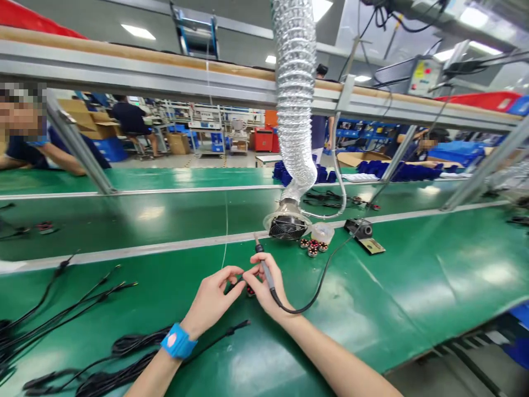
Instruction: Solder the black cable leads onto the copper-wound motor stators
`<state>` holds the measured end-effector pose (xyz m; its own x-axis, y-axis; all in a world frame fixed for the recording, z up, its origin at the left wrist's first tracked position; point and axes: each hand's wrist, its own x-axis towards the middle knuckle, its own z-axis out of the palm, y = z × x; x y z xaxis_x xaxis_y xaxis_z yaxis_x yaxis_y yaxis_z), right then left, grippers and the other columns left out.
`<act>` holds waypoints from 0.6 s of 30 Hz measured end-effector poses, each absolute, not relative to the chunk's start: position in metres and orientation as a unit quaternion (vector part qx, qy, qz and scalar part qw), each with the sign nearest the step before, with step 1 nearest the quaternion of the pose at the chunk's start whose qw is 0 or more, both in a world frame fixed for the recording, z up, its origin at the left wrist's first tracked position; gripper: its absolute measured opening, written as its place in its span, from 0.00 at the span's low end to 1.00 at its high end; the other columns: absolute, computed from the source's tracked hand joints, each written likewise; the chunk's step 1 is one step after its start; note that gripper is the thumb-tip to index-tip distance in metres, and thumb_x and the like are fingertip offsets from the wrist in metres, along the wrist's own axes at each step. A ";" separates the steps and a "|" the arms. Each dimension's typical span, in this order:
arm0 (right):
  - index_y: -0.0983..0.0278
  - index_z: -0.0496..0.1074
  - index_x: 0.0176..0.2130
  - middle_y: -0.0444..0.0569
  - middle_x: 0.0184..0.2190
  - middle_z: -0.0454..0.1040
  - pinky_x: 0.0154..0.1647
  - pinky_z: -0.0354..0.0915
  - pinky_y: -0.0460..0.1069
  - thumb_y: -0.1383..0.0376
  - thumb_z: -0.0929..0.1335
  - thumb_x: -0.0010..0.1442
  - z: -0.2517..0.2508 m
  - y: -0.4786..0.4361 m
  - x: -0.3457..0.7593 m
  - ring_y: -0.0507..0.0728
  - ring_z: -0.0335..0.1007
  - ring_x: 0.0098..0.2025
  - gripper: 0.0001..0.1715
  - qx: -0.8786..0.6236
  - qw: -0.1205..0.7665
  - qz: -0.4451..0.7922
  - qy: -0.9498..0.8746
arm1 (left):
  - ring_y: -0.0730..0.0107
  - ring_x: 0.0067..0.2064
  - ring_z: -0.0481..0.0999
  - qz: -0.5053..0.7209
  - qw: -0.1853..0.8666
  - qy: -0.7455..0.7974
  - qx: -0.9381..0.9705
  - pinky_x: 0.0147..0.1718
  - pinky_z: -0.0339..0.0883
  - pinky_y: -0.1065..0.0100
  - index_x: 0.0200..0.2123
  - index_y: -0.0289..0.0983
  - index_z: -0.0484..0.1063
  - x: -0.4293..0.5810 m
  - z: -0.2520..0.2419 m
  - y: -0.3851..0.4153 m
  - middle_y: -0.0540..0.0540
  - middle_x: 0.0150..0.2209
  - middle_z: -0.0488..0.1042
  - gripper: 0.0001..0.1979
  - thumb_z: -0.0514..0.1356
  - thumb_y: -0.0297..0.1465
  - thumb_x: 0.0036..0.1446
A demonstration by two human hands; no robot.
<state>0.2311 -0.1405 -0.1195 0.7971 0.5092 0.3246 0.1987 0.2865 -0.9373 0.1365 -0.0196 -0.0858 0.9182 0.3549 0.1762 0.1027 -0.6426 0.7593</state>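
Observation:
My left hand (210, 298), with a blue band (178, 342) at its wrist, pinches the end of a black cable (235, 284) between thumb and fingers. Beside it, my right hand (275, 278) holds a soldering iron (267, 274) with a grey handle, its tip tilted up and away from me. The right thumb and fingertips also meet at the cable end, touching or nearly touching my left fingers. Just under them shows a small red-and-black round part (250, 290), mostly hidden. A thin wire (226, 220) hangs from a spool (194, 36) down behind my left hand.
A fan-fitted extraction hood (287, 220) hangs ahead on a silver duct (295, 94). Several small round motor parts (313, 247) sit by a clear tub (323, 232). A soldering stand (359, 227) lies right. Black cables (61, 325) cover the left bench. A co-worker's arm (61, 157) rests across.

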 end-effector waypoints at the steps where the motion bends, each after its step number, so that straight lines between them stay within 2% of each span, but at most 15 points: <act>1: 0.63 0.65 0.43 0.45 0.38 0.68 0.32 0.65 0.44 0.65 0.71 0.52 -0.120 -0.140 0.231 0.48 0.69 0.31 0.18 -0.586 0.749 0.101 -0.293 | 0.71 0.28 0.67 0.178 0.374 0.129 0.901 0.29 0.61 0.71 0.40 0.38 0.75 0.137 -0.088 -0.021 0.49 0.32 0.75 0.17 0.56 0.44 0.58; 4: 0.63 0.65 0.42 0.45 0.40 0.67 0.30 0.64 0.44 0.66 0.70 0.51 -0.120 -0.139 0.229 0.47 0.69 0.30 0.17 -0.575 0.761 0.107 -0.279 | 0.66 0.36 0.74 0.222 0.336 0.106 0.909 0.38 0.65 0.71 0.36 0.40 0.76 0.137 -0.092 -0.024 0.47 0.37 0.78 0.16 0.55 0.43 0.59; 6: 0.62 0.65 0.41 0.45 0.40 0.66 0.29 0.64 0.43 0.66 0.70 0.51 -0.121 -0.138 0.228 0.47 0.69 0.29 0.16 -0.568 0.766 0.114 -0.279 | 0.64 0.39 0.76 0.223 0.342 0.106 0.907 0.41 0.65 0.70 0.35 0.40 0.77 0.137 -0.094 -0.024 0.47 0.38 0.79 0.16 0.55 0.44 0.59; 12: 0.62 0.65 0.42 0.46 0.39 0.67 0.29 0.65 0.43 0.67 0.69 0.51 -0.124 -0.141 0.226 0.49 0.71 0.32 0.16 -0.571 0.760 0.102 -0.293 | 0.64 0.34 0.75 0.118 0.432 0.140 0.883 0.36 0.65 0.71 0.35 0.40 0.78 0.137 -0.089 -0.018 0.48 0.32 0.78 0.21 0.56 0.50 0.56; 15: 0.62 0.65 0.41 0.45 0.37 0.68 0.25 0.63 0.42 0.65 0.70 0.51 -0.122 -0.142 0.226 0.50 0.70 0.32 0.16 -0.562 0.768 0.131 -0.277 | 0.64 0.33 0.73 0.089 0.461 0.149 0.870 0.35 0.64 0.71 0.31 0.39 0.77 0.138 -0.083 -0.017 0.48 0.28 0.76 0.22 0.57 0.52 0.54; 18: 0.62 0.65 0.39 0.44 0.36 0.68 0.25 0.62 0.42 0.64 0.71 0.49 -0.120 -0.141 0.226 0.49 0.69 0.30 0.16 -0.553 0.777 0.153 -0.260 | 0.64 0.33 0.71 0.069 0.483 0.156 0.859 0.35 0.63 0.71 0.27 0.38 0.76 0.139 -0.078 -0.019 0.47 0.27 0.75 0.23 0.57 0.53 0.53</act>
<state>0.2261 -0.1414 -0.1201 0.8181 0.5251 0.2345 0.0501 0.3411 -0.9387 0.1391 -0.0187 -0.0780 0.9420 0.3339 -0.0325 0.2014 -0.4854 0.8508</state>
